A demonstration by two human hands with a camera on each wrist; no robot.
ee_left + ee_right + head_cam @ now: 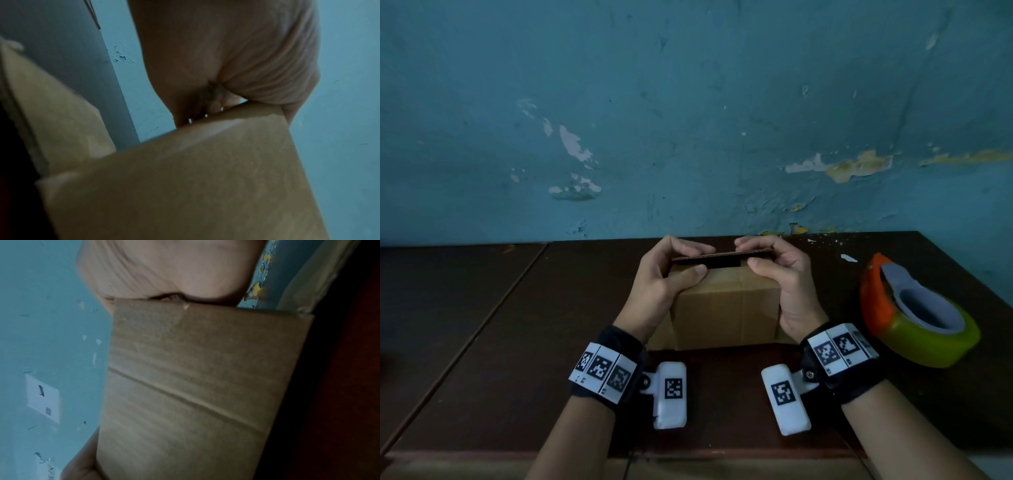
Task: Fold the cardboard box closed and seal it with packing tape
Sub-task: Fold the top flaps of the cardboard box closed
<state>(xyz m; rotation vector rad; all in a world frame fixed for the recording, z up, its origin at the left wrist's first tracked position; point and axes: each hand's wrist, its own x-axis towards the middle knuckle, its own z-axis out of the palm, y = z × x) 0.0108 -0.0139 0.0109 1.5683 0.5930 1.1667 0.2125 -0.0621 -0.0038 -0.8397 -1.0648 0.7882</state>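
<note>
A small brown cardboard box [726, 308] stands on the dark wooden table [517, 342] in front of me, its near side facing me. My left hand [671, 274] grips its top left corner, fingers curled over the top flap [722, 256] and thumb on the near face. My right hand [774, 267] grips the top right corner the same way. The flap lies nearly flat, with a dark gap under it. The left wrist view shows the box [185, 186] side under my palm [226, 56]. The right wrist view shows the box [195, 386] side with a crease.
A roll of yellowish packing tape in an orange dispenser [914, 311] lies on the table right of the box. A peeling blue wall [688, 120] rises just behind the table. A seam [482, 325] runs along the tabletop on the left.
</note>
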